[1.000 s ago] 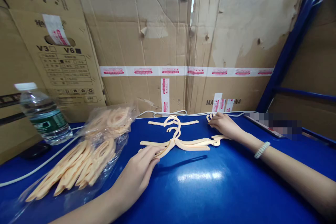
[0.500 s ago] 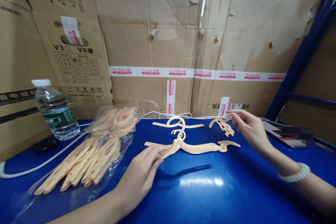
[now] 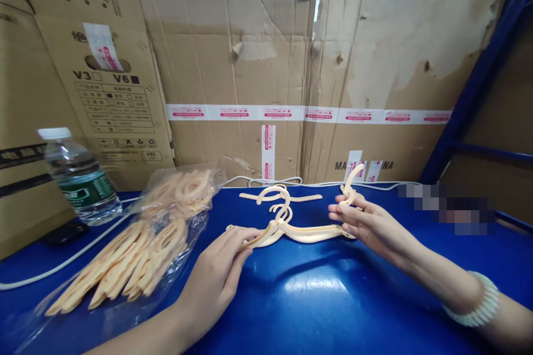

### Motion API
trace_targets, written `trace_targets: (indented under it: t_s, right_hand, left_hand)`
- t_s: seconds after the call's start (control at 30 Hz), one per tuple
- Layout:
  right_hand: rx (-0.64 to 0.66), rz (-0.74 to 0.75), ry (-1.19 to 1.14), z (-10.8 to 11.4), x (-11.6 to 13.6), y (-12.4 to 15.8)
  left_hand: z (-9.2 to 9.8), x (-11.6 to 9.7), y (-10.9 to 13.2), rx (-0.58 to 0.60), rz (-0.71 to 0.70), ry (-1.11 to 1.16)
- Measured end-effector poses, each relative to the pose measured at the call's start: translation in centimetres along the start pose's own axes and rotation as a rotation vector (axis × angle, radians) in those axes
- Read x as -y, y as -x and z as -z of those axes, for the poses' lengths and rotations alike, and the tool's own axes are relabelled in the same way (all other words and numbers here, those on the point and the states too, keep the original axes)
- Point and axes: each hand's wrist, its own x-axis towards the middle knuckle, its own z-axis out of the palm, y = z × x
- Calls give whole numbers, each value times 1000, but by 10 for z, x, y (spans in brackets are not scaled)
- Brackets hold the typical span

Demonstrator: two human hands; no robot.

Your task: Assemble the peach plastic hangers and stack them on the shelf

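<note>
Blue tabletop (image 3: 308, 316) is backed by cardboard (image 3: 237, 77); one bottle (image 3: 85, 186) is seen at left. Mid-table, one hanger (image 3: 308, 232) is pinched by the left hand (image 3: 220, 260); one hook (image 3: 356, 174) is pinched by the right hand (image 3: 375, 227).

V3 (image 3: 81, 76), V6 (image 3: 122, 80) on box (image 3: 125, 39), MA (image 3: 341, 166) on carton (image 3: 387, 55)

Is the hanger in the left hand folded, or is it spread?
Spread: the hanger extends outward to both sides from its middle, with the left hand holding one side.

Hanger (image 3: 310, 234) partly covered by our left hand (image 3: 220, 260), right of the hanger our right forearm (image 3: 441, 277) cropped, object (image 3: 462, 212) pixelated
</note>
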Motion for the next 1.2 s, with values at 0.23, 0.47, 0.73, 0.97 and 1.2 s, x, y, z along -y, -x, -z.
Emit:
trace_targets:
  t_s: [0.23, 0.47, 0.73, 0.97, 1.2]
  right_hand:
    - [148, -15, 148, 4, 0, -1]
    - [227, -145, 130, 5, 7, 1]
    - [344, -244, 126, 5, 15, 4]
    - [340, -236, 102, 6, 16, 4]
    - [302, -170, 186, 4, 9, 4]
  left_hand:
    - [0, 0, 0, -6, -10, -27]
    - [0, 0, -1, -34, -35, -40]
    - [0, 0, -1, -51, -75, -49]
    - [-1, 2, 2, -24, -60, -32]
    - [0, 0, 2, -18, -83, -47]
